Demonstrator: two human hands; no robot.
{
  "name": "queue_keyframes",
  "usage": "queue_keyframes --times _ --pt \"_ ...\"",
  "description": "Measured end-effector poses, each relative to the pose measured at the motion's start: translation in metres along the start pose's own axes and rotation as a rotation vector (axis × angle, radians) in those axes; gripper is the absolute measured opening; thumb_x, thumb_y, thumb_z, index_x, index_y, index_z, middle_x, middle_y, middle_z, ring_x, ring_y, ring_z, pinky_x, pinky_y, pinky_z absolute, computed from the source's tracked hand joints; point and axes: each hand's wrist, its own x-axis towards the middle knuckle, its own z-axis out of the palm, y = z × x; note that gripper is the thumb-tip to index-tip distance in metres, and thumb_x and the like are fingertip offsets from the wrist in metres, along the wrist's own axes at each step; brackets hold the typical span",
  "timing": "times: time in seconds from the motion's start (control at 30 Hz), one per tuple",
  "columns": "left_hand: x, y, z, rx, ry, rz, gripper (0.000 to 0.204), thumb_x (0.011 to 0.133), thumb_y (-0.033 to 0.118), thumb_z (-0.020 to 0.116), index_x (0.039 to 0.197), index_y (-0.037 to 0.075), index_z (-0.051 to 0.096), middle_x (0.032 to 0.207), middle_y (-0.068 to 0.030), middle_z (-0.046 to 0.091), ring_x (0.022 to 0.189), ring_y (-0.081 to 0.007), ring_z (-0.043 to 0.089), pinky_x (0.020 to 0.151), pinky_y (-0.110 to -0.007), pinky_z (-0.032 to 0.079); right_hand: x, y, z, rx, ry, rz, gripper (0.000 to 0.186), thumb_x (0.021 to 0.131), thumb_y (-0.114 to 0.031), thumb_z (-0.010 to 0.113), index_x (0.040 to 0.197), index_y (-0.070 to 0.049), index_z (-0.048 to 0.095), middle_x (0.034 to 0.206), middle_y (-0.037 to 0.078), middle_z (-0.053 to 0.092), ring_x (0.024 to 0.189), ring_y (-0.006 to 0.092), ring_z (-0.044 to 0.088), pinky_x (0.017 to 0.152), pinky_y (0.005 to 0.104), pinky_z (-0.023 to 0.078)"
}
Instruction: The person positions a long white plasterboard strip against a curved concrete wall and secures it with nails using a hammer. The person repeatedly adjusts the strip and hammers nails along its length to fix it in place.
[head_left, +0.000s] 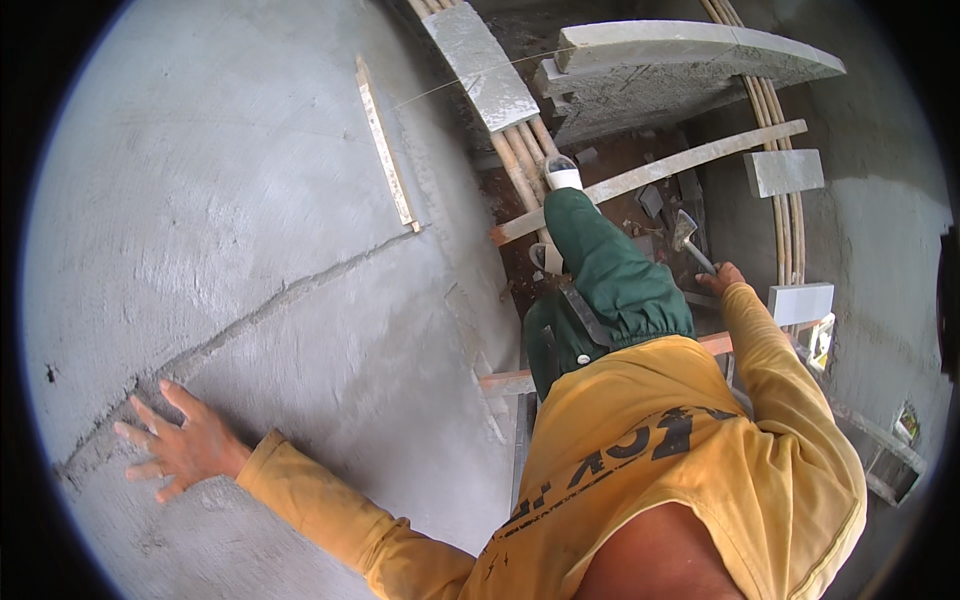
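My left hand lies with spread fingers on the grey plastered wall, over a rough groove that runs slantwise across it. In my right hand, the fingers wrap round the handle of a short hammer with a pale, wedge-shaped head. It hangs low beside my green-trousered leg, apart from the wall. Higher on the wall, a narrow pale wooden strip stands at the far end of the groove.
My feet are on bamboo poles with a grey block across them. A timber beam crosses ahead. Beyond it is a curved grey slab. More bamboo poles carry light blocks at the right. Rubble lies below.
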Motion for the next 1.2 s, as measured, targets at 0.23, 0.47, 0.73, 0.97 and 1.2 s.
queue_keyframes --times 0.23,0.47,0.73,0.97,1.2 --pt "0.000 0.001 0.008 0.039 0.008 -0.008 0.049 0.086 0.070 0.052 0.112 0.033 0.072 0.145 0.0082 0.047 0.146 -0.0373 0.001 0.104 -0.065 -0.015 -0.002 0.019 0.002 0.004 -0.004 0.080 0.065 0.070 -0.047 0.082 0.115 -0.003 0.067 0.110 0.020 0.068 0.106 0.0333 0.065 0.092 0.0418 0.050" --pt "-0.003 -0.003 0.021 0.142 -0.015 0.003 0.049 0.086 0.073 0.047 0.111 0.038 0.072 0.142 0.0132 0.049 0.146 -0.0377 0.005 0.103 -0.070 -0.014 -0.007 0.006 -0.005 -0.004 0.025 0.032 0.065 0.071 -0.049 0.080 0.113 -0.001 0.067 0.104 0.021 0.069 0.103 0.0356 0.065 0.090 0.0438 0.050" --pt "-0.001 -0.002 0.017 0.219 0.042 -0.005 0.049 0.085 0.075 0.046 0.111 0.041 0.071 0.143 0.0141 0.047 0.148 -0.0352 -0.002 0.105 -0.066 -0.020 -0.022 0.040 0.024 0.181 0.066 0.064 0.061 0.073 -0.049 0.078 0.107 0.000 0.069 0.096 0.024 0.069 0.096 0.0373 0.067 0.085 0.0444 0.050" --pt "-0.002 -0.001 0.003 0.342 -0.019 0.022 0.056 0.083 0.080 0.041 0.118 0.045 0.066 0.141 0.0180 0.048 0.145 -0.0342 0.009 0.107 -0.065 -0.005 -0.056 0.100 0.081 0.250 0.033 0.167 0.055 0.075 -0.041 0.079 0.103 0.005 0.069 0.091 0.024 0.069 0.089 0.0358 0.068 0.081 0.0437 0.049" --pt "0.001 0.002 -0.003 0.396 -0.001 0.021 0.055 0.082 0.082 0.041 0.121 0.049 0.062 0.143 0.0210 0.045 0.138 -0.0320 0.025 0.101 -0.065 0.014 -0.090 0.132 0.120 0.396 -0.019 0.370 0.051 0.073 -0.038 0.081 0.099 0.004 0.070 0.090 0.024 0.069 0.088 0.0357 0.068 0.079 0.0452 0.049"
